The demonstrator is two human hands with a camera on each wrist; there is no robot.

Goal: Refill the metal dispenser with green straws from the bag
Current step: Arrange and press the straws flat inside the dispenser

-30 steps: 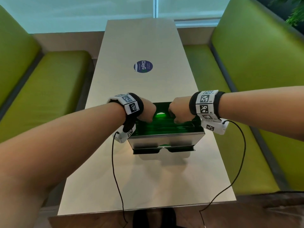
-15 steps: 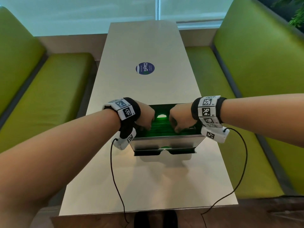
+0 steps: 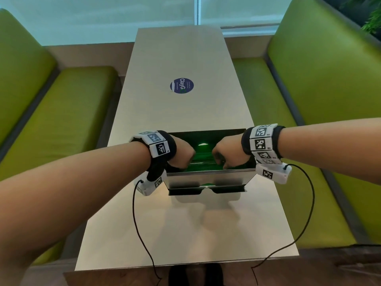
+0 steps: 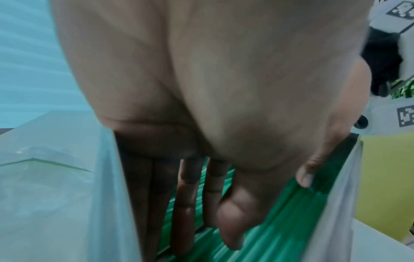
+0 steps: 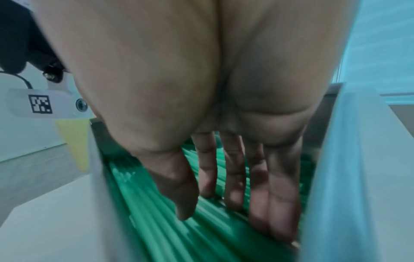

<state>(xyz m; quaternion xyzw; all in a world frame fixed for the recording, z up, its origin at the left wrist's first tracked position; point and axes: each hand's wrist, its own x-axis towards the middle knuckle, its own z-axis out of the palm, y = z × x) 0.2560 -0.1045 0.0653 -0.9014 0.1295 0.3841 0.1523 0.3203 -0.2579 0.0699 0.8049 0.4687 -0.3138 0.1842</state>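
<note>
Both hands sit lower in the metal dispenser (image 3: 208, 177) than a second ago: left hand (image 4: 201, 124) and right hand (image 5: 224, 124), fingers straight, press flat on the green straws (image 5: 156, 221), gripping nothing; looks like levelling, refill nearly done

A long pale counter (image 3: 185, 234) is seen running away from the camera toward a frosted window (image 3: 123, 15). A round dark blue sticker (image 3: 181, 85) with white lettering is stuck flat near the counter's middle. Green upholstered benches are set along both sides, one on the left (image 3: 61, 112) and one on the right (image 3: 321, 83). Some plant leaves (image 3: 371, 21) are glimpsed at the upper right corner.
</note>
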